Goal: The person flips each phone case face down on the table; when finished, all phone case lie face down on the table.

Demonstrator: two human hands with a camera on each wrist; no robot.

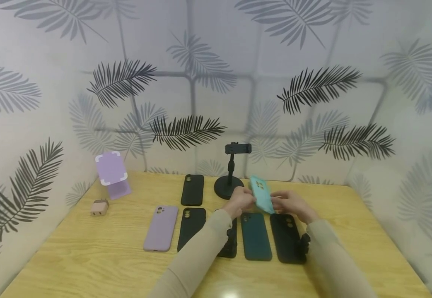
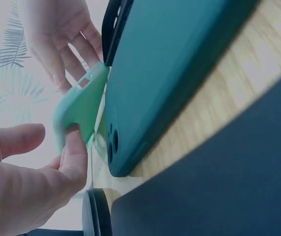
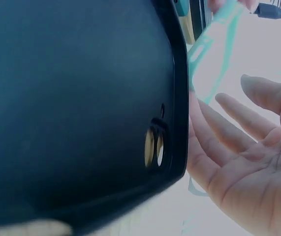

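Note:
A turquoise phone case (image 1: 261,194) stands tilted between the two hands, behind a row of cases. At its left edge my left hand (image 1: 241,200) holds it with the fingers; in the left wrist view the thumb is apart from the case and one fingertip lies against it. My right hand (image 1: 292,204) is at the opposite edge, its fingers extended and thumb spread away in the right wrist view. Just below lie a dark teal phone case (image 1: 256,236) and a black phone case (image 1: 285,236) with camera holes.
A black phone stand (image 1: 229,187) rises behind the left hand. Farther left lie a lilac phone case (image 1: 161,228) and black cases (image 1: 192,190). A purple stand (image 1: 113,169) and a pink plug adapter (image 1: 99,207) sit at the table's left. My left sleeve partly covers another dark case.

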